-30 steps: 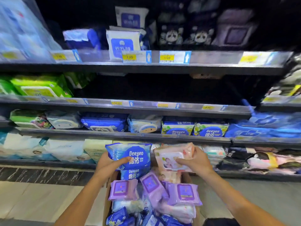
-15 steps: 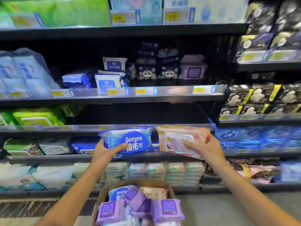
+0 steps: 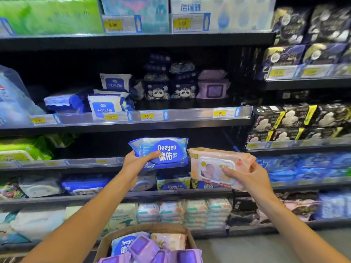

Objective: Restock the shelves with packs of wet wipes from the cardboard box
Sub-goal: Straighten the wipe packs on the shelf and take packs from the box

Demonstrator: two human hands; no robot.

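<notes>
Centre of the frame, in front of the shelving: left hand (image 3: pixel 138 161) grips a blue Deeyeo pack (image 3: pixel 161 153) by its left end, thumb curled over the front face, the other fingers hidden behind it. Pack held roughly level, label facing the camera, in front of the dark gap under the price-tag shelf (image 3: pixel 133 120).

Right of centre: right hand (image 3: pixel 248 178) holds a pink baby-wipes pack (image 3: pixel 218 166) from its right end, thumb across the white lid, fingers wrapped round the back. Pack tilted slightly down to the right. The two packs sit side by side, edges just beside each other; contact cannot be told.

Bottom centre: cardboard box (image 3: pixel 144 229), open top, holding another blue Deeyeo pack, a pink pack and several purple packs (image 3: pixel 150 251) heaped at the near side.

Shelves: upper middle shelf carries white-and-blue packs (image 3: pixel 106 106) at left, panda-print packs (image 3: pixel 171 92) and a lilac pack (image 3: pixel 213 88) further back. Green packs (image 3: pixel 20 150) at mid left. Dark packs (image 3: pixel 296 118) fill the right-hand bay. Low shelf, just above the box, has rows of small pastel packs (image 3: pixel 186 211).
</notes>
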